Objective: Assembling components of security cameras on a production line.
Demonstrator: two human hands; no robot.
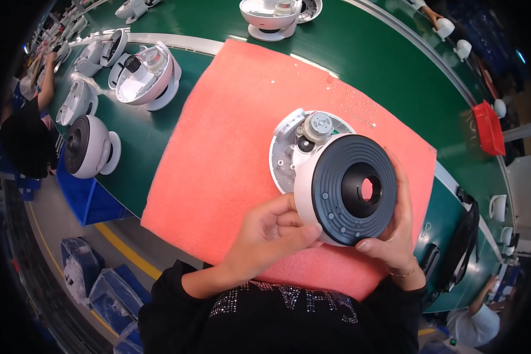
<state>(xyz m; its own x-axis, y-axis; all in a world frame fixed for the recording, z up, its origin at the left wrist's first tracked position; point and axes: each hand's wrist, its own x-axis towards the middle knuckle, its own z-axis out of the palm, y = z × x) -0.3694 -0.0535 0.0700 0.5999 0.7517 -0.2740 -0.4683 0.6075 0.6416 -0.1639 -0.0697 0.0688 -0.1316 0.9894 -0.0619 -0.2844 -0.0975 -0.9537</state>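
Between my hands I hold a round white housing with a dark grey ringed face (330, 177), tilted up over the pink foam mat (206, 147). A black-rimmed hole in its middle shows the pink mat through it. My right hand (398, 230) wraps round its right edge, thumb at the lower rim. With bent fingers, my left hand (271, 236) grips the lower left side; part of those fingers is hidden behind it. Just behind is an open white half-shell (280, 156) with a silver motor (318, 125) inside, partly covered by the housing.
Small clear screws (357, 106) lie scattered on the mat's far right. On the green table (141, 135) stand several white units, one with a dark face (85, 147). A red bin (488, 127) sits at right, blue crates (115, 295) on the floor at left. Other people work around.
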